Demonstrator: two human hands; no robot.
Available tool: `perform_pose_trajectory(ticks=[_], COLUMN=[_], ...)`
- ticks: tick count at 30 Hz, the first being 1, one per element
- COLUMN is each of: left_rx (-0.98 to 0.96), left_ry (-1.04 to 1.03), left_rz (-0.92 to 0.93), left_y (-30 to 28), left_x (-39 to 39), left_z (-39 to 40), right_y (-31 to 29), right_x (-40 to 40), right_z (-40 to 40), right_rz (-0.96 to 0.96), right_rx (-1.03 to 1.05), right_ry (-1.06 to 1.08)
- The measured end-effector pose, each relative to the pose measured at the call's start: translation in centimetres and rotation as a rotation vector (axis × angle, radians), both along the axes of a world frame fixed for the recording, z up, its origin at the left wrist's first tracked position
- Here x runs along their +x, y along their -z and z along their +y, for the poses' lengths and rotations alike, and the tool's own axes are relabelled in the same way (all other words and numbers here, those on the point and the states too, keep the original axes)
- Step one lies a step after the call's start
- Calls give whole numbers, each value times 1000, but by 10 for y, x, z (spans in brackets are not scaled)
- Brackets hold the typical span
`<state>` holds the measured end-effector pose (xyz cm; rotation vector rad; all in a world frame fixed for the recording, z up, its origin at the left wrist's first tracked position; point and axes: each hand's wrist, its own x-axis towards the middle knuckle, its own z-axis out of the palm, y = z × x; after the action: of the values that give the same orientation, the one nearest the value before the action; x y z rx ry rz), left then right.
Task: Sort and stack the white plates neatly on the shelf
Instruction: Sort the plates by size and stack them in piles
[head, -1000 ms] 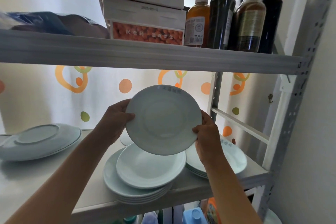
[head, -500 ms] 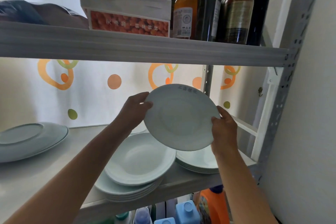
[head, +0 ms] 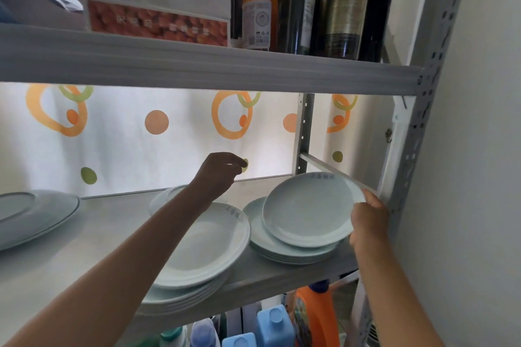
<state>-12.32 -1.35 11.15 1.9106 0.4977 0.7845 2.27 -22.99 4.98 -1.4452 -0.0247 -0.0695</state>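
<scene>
- Plate (head: 308,210): round, glossy, pale white, tilted over the right stack (head: 284,251) near the shelf's (head: 84,239) right edge.
- Right hand (head: 368,220): fingers curled on plate's right rim.
- Left hand (head: 217,175): raised above the middle stack (head: 203,256), fingers loosely curled, holding nothing.
- Upturned plate (head: 31,215): far left edge.
- Upper shelf (head: 197,70): boxes (head: 152,0), bottles (head: 318,5).
- Behind: dotted curtain (head: 158,132).

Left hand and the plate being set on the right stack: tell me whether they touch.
Apart. The head view shows the left hand raised above the shelf, background showing between it and the plate, which only the right hand holds by its rim.
</scene>
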Motion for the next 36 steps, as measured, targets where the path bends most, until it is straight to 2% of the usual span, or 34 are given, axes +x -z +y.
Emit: perform_pose_trajectory(ticks=[3,10,15,25,27,30,32,36], left_rx=[-27,-42,16,-78,-149,-372,-490,-410], left_ry=[-26,-55,-104,-123,-146,-181,-189,-333], left_rz=[6,-26,-13,-50,-90,-193,-245,-120], left_y=[-2,-6,6,12,18,31,44,77], left_x=[0,-6,-19,-64,-75,-88,-94,-88], left_z=[3,20,45,101,120,147,162,184], right_y=[1,1,5,10,13,9,-2,-38], right_x=[1,-4,-9,0,1,-3,-8,-29], right_z=[0,-7,-11,6,7,12,19,52], right_rz=[-29,-79,-42,-63,-60,-160,-252,-419], right_rx=[-56,-347,-423,-510,-536,-653,-650,-518], right_ry=[-10,-42,-92,-60,-53,50,127,-54])
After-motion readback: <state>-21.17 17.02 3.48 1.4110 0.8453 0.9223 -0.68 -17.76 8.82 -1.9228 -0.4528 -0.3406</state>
